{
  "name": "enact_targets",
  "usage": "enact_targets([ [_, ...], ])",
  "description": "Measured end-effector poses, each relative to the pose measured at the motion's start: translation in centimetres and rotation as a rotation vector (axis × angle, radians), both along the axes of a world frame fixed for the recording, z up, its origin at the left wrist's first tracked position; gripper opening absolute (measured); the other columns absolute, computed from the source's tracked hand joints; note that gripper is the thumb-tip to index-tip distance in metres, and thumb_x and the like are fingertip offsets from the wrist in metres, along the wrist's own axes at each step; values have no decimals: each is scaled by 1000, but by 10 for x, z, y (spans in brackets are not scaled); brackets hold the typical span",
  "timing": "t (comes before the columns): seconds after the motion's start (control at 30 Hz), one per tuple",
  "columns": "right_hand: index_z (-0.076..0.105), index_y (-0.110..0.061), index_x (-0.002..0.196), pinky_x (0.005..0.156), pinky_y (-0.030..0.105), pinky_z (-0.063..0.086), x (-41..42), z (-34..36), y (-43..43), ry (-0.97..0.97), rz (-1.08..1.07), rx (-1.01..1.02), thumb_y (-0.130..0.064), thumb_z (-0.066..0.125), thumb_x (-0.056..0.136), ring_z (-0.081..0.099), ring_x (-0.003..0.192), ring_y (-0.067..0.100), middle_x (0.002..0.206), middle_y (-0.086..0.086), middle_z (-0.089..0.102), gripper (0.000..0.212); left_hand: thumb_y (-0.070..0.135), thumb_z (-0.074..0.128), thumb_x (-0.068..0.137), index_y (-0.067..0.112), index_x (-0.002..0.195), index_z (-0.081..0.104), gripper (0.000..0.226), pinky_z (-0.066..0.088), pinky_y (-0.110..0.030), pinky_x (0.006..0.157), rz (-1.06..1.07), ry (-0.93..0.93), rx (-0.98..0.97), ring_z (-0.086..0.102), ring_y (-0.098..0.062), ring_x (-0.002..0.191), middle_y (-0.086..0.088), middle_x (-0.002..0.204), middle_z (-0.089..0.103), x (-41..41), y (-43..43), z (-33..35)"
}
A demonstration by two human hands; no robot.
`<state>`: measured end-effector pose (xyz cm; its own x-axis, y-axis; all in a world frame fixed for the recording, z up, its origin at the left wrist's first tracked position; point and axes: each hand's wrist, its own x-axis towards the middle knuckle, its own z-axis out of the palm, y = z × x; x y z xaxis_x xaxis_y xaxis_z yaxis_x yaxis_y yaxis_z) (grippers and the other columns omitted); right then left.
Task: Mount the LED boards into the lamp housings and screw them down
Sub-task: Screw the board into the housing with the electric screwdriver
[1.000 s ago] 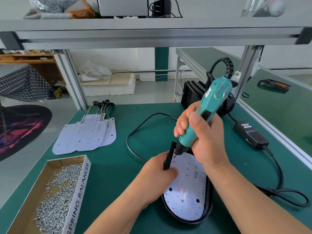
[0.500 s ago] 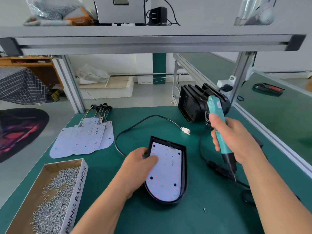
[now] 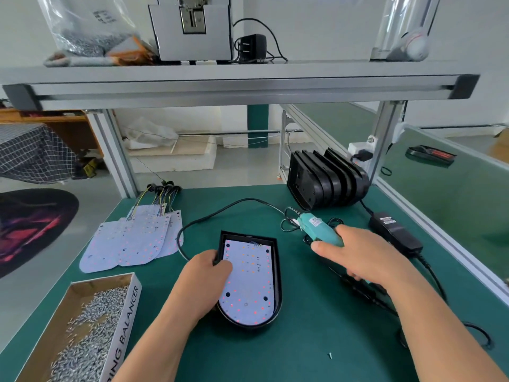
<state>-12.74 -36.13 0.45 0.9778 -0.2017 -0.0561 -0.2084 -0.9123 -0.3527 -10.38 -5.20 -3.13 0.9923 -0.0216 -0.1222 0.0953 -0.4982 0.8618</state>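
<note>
Screwdriver (image 3: 321, 230) has come off the LED board (image 3: 249, 282) and sunk toward the mat (image 3: 316, 340), centre right, right hand (image 3: 366, 260) wrapped round it; left hand (image 3: 209, 282) grips the housing (image 3: 278, 285) mid-frame, thumb on the board; that fastening looks done, more screws likely wanted.

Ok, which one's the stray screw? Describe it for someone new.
Start at the green bench mat and find the black lamp housing at its centre. Nearer the person and slightly right lies one small screw, alone on bare mat, unlike the heap in the cardboard box at left.
</note>
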Motion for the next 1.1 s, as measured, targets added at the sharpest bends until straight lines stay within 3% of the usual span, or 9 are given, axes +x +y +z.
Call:
enact_targets([
  [0.1, 54, -24, 80, 58, 33, 41, 1, 0, -14, 48, -8, -172, -83, 48, 81, 62, 68, 12, 77, -7, 63, 59, 26, 50, 82, 22, 75, 37, 16, 27, -36, 65, 7, 1, -1, 32, -19, 63, 9, 61, 37, 1, 1, -2],
  [0.3, 56, -23, 82, 57, 31, 40, 1, 0, -30, 94, -45, -171, -74, 59, 77, 58, 63, 11, 74, -9, 61, 51, 32, 45, 72, 22, 76, 38, 13, 29, -37, 66, 4, 21, -14, 34, -20, 64, 9, 63, 38, 4, 0, -4],
  [0.5, 45, -30, 140, 82, 36, 48, 4, -8, -8, -54, 45, -273, -72, 65, 82, 52, 114, 18, 124, -6, 52, 74, 32, 46, 69, 21, 80, 40, 16, 29, -39, 69, 10, 72, -81, 35, -19, 68, 2, 71, 40, 4, -1, -3],
  [0.67, 47, -17, 152, 107, 33, 42, 19, -11, 30, -368, 167, -138, -47, 61, 101, 36, 140, 21, 151, -1, 46, 61, 30, 47, 69, 20, 81, 43, 16, 29, -40, 71, 2, 81, -137, 36, -20, 71, 0, 73, 42, 4, 0, -2],
  [0.73, 57, -11, 144, 107, 36, 43, 33, -9, 48, -416, 227, -120, -35, 58, 105, 44, 136, 25, 146, 3, 53, 46, 29, 47, 68, 20, 82, 42, 17, 28, -41, 71, 1, 88, -158, 36, -20, 71, -2, 74, 42, 4, 0, -2],
  [0.8, 65, -9, 112, 90, 41, 48, 52, -5, 63, -369, 243, -122, -27, 52, 106, 55, 115, 32, 121, 5, 62, 23, 27, 47, 68, 20, 83, 40, 18, 27, -42, 72, 0, 91, -174, 34, -21, 73, -3, 76, 39, 5, 0, -2],
  [0.87, 47, -12, 82, 70, 41, 41, 75, 0, 74, -249, 228, -218, -24, 45, 107, 54, 89, 33, 93, 6, 55, 28, 25, 48, 68, 19, 84, 40, 19, 26, -43, 73, -5, 94, -192, 33, -22, 75, -3, 79, 39, 4, 1, -2],
  [1.0, 44, -11, 102, 68, 39, 42, 118, -2, 83, 58, 315, -392, -16, 41, 108, 53, 82, 29, 82, 3, 49, 8, 24, 50, 67, 18, 83, 44, 18, 29, -41, 74, -17, 107, -266, 38, -21, 74, -5, 78, 43, 3, 3, 0],
  [1.1, 44, -14, 98, 76, 40, 40, 134, -6, 87, 72, 324, -468, -6, 47, 102, 52, 85, 30, 80, 0, 46, 9, 24, 52, 66, 18, 80, 44, 17, 29, -41, 74, -16, 111, -304, 37, -22, 73, -6, 76, 43, 2, 2, 2],
])
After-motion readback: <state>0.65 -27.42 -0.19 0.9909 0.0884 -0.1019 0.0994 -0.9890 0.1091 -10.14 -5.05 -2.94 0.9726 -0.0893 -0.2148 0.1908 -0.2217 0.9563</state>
